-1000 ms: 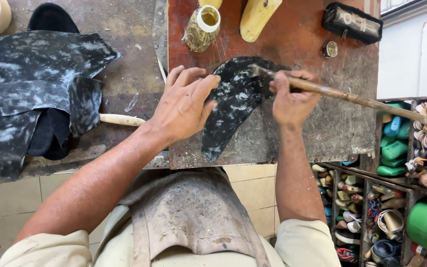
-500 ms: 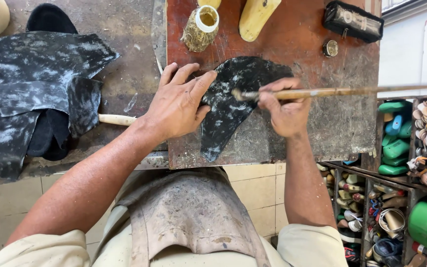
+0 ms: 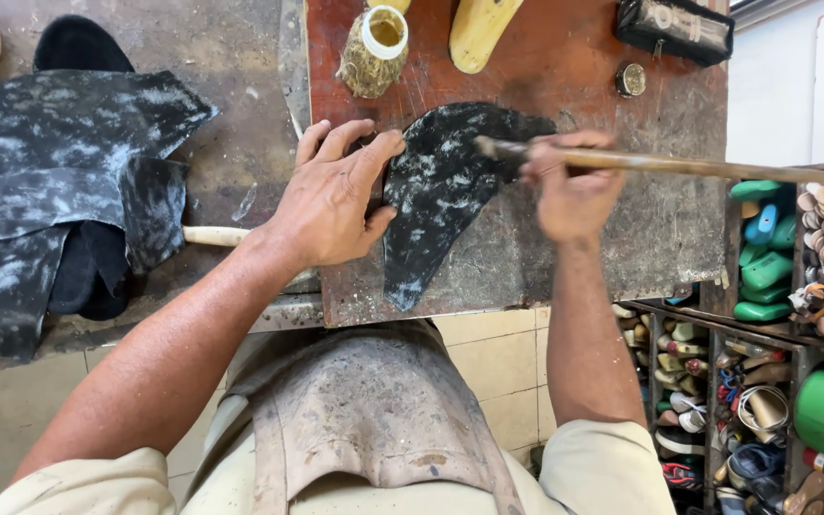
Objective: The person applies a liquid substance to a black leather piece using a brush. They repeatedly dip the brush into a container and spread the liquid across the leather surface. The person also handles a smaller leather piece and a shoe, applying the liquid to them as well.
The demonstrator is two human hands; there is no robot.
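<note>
Leftward, a heap of dark, white-streaked leather pieces (image 3: 59,191) lies on the grey bench (image 3: 240,114), set aside away from the work. The left hand (image 3: 331,205) lies open and flat, fingers spread, pressing the left edge of a dark curved leather piece (image 3: 441,195) onto the reddish work board (image 3: 574,57), seemingly to keep it from sliding under the strokes. That piece sits mid-board; its long axis runs from a broad end at upper right down to a narrow tip pointing at the board's near edge. The right hand (image 3: 574,195) is closed around a long-handled brush (image 3: 679,165), the handle running out to the right, the head at the piece's upper right edge; the bristles are blurred, so contact is probable, not certain. A glue-crusted jar (image 3: 374,48) stands above the piece, within reach.
</note>
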